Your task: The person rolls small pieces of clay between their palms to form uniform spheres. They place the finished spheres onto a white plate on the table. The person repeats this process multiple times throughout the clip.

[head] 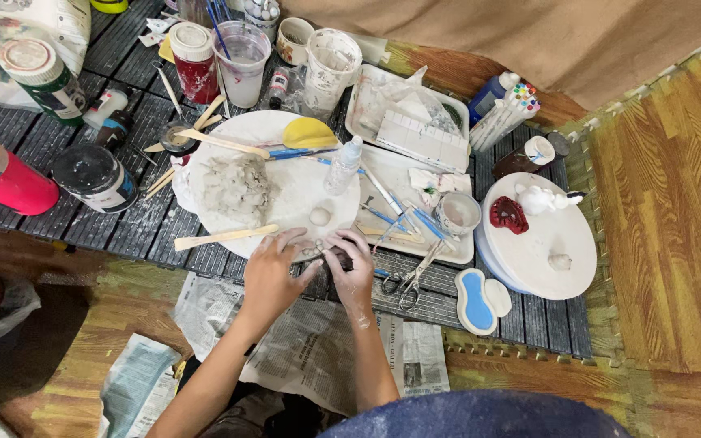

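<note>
A low dark slatted table [131,219] stands on a wood-pattern floor, with sheets of newspaper [302,341] spread under its near edge. Both hands meet at the near rim of a round white board [285,195], at about six o'clock on it. The left hand [271,274] and the right hand [352,272] have their fingers curled together around a small piece of grey clay [316,249], pinching it between the fingertips; most of the piece is hidden by the fingers. On the board, a rough lump of grey clay [237,185] sits toward nine o'clock, and a small clay ball [320,216] lies just above the hands. A flat wooden stick [225,237] lies at the board's seven o'clock edge, near the left hand. A small clear bottle [343,165] rests at the board's three o'clock side, and a yellow scraper [308,132] lies at twelve. Scissors [409,280] lie on the table just at three o'clock of the right hand. Farther that way stands a second white round board [541,243] carrying a dark red piece [509,215] and a white figure [539,199]. A pink jar [2,174] lies at the table's far nine o'clock side.
</note>
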